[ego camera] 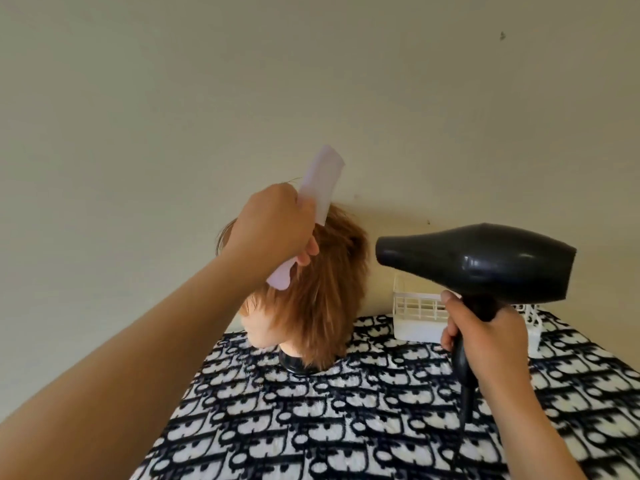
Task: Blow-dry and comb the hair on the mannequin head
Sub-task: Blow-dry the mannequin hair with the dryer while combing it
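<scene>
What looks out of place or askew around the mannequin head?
Nothing stands out. The mannequin head stands upright on the patterned cloth. Its hair is ruffled on top, where the left hand holds the comb and the right hand aims the dryer. The white basket sits upright.

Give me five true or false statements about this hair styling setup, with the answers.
1. The left hand grips a pale lilac plastic comb in the auburn hair of the mannequin head. True.
2. The right hand holds a black plastic hair dryer by its handle. True.
3. The dryer's nozzle points away from the hair. False: it points toward the hair.
4. The head stands on a plain red cloth. False: it stands on a black-and-white patterned cloth.
5. A white slatted plastic basket sits behind the dryer. True.
</scene>
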`<state>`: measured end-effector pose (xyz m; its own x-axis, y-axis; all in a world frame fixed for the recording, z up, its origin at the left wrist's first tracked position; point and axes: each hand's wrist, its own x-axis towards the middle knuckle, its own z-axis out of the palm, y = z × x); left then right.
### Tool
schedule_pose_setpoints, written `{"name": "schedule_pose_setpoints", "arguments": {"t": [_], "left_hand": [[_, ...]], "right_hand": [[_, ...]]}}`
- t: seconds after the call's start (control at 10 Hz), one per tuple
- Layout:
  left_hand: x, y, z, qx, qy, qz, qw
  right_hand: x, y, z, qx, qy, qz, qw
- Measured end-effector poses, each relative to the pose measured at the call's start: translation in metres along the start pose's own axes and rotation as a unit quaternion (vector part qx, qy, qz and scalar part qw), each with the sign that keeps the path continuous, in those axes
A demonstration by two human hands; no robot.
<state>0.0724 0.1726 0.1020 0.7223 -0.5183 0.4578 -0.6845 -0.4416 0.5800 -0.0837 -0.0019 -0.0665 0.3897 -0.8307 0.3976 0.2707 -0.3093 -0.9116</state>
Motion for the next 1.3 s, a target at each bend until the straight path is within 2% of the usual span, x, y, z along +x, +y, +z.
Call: {"name": "schedule_pose_setpoints", "arguments": {"t": [0.1, 0.2, 0.3, 0.4, 0.5, 0.6, 0.7, 0.8, 0.9, 1.0, 1.1, 1.2, 1.3], "left_hand": [[0.026, 0.024, 0.008, 0.064, -0.099, -0.042, 0.992], [0.035, 0.029, 0.022, 0.204, -0.177, -0.095, 0.958], [0.042, 0.022, 0.046, 0.130, -0.150, -0.104, 0.974], [0.030, 0.022, 0.071, 0.206, -0.283, -0.092, 0.932], [0.003, 0.007, 0.104, 0.297, -0.389, -0.083, 0.868], [-0.023, -0.011, 0.119, 0.318, -0.371, -0.031, 0.872], [-0.035, -0.026, 0.126, 0.351, -0.320, 0.028, 0.880], [-0.040, -0.030, 0.109, 0.328, -0.261, 0.091, 0.903], [-0.039, -0.033, 0.082, 0.294, -0.213, 0.110, 0.925], [-0.037, -0.034, 0.052, 0.287, -0.194, 0.124, 0.930], [-0.035, -0.039, 0.017, 0.223, -0.225, 0.130, 0.939], [-0.028, -0.042, -0.020, 0.080, -0.174, 0.131, 0.973], [-0.007, -0.048, -0.043, -0.021, -0.028, 0.142, 0.989]], "right_hand": [[-0.001, -0.001, -0.002, 0.009, 0.030, -0.020, 0.999], [0.000, -0.002, -0.004, 0.026, 0.037, -0.013, 0.999], [0.001, -0.002, -0.006, 0.024, 0.039, -0.012, 0.999], [0.003, 0.000, -0.006, 0.011, 0.020, 0.002, 1.000], [0.004, 0.004, -0.004, -0.028, 0.012, -0.023, 0.999], [0.003, 0.004, -0.004, -0.062, 0.003, -0.037, 0.997], [0.003, 0.006, -0.002, -0.072, -0.011, -0.025, 0.997], [0.003, 0.007, -0.001, -0.070, 0.006, -0.030, 0.997], [0.003, 0.006, -0.002, -0.041, 0.007, -0.019, 0.999], [0.003, 0.006, -0.002, -0.002, -0.003, -0.001, 1.000], [0.005, 0.005, -0.003, 0.003, 0.001, 0.006, 1.000], [0.003, 0.005, 0.002, 0.051, -0.048, 0.041, 0.997], [0.001, 0.004, 0.008, 0.040, -0.060, 0.035, 0.997]]}}
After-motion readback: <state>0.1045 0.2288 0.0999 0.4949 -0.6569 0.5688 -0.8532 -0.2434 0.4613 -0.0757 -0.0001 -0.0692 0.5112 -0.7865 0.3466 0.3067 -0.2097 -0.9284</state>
